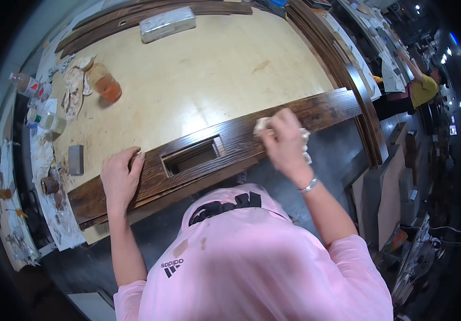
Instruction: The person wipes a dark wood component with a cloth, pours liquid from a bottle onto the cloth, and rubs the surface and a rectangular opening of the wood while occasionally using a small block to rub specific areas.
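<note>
A long dark-stained wooden board [241, 132] with a rectangular cut-out lies slantwise along the near edge of the table, its right end reaching past the tabletop. My right hand [284, 140] is closed around a crumpled whitish cloth [263, 126] and presses it onto the board to the right of the cut-out. Part of the cloth shows on both sides of the fingers. To the left of the cut-out, my left hand [121, 179] rests on the board with nothing in it, thumb apart from the fingers. Another board's edge shows beneath this one.
On the pale tabletop [203, 75] stand a jar of orange liquid [104, 84], a grey block [76, 160] and a wrapped silvery block [167, 24]. Bottles [46, 121] and stained rags [73, 91] line the left. Dark boards [343, 69] stand right; a person [422, 90] works beyond.
</note>
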`<act>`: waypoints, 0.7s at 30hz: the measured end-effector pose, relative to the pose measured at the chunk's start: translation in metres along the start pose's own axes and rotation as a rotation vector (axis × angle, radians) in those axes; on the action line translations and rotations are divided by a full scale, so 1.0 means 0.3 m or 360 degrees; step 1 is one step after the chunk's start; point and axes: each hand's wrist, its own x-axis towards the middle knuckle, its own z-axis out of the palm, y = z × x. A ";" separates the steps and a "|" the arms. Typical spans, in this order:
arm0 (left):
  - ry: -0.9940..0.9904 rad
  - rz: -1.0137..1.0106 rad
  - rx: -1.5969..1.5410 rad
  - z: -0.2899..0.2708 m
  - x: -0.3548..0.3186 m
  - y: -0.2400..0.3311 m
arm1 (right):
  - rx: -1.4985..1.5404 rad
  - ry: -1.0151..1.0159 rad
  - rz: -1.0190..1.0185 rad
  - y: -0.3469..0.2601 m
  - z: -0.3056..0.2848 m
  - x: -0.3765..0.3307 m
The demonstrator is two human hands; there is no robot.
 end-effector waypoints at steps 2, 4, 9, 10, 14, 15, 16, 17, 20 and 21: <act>0.0014 0.0032 -0.0014 0.015 0.012 0.008 | 0.0146 0.0013 -0.0244 -0.079 0.071 -0.014; 0.0013 -0.0025 -0.0054 0.008 0.008 0.004 | 0.0247 -0.0148 -0.0371 -0.174 0.072 -0.025; 0.0032 -0.0118 -0.0114 0.010 -0.003 -0.011 | -0.0152 -0.0017 0.0354 0.166 -0.123 -0.003; 0.0036 -0.0109 -0.0112 0.017 0.007 -0.007 | -0.0061 0.0190 0.0422 0.290 -0.167 -0.019; 0.0081 -0.0093 -0.0118 0.014 0.018 -0.012 | 0.1270 0.0561 0.1191 0.406 -0.356 -0.062; 0.0088 -0.0094 -0.0127 0.016 0.017 -0.013 | 0.1392 0.0696 0.1207 0.416 -0.361 -0.082; 0.0093 -0.0085 -0.0123 0.015 0.020 -0.009 | 0.1515 0.0834 0.1219 0.432 -0.366 -0.099; 0.0062 -0.0125 -0.0146 0.014 0.026 -0.001 | 0.1658 0.0760 0.1195 0.465 -0.364 -0.118; 0.0010 -0.0150 -0.0109 0.013 0.023 -0.001 | 0.2037 0.0824 0.1238 0.349 -0.343 -0.065; 0.0007 -0.0160 -0.0067 0.010 0.022 -0.008 | 0.2148 0.0797 0.1190 0.347 -0.319 -0.060</act>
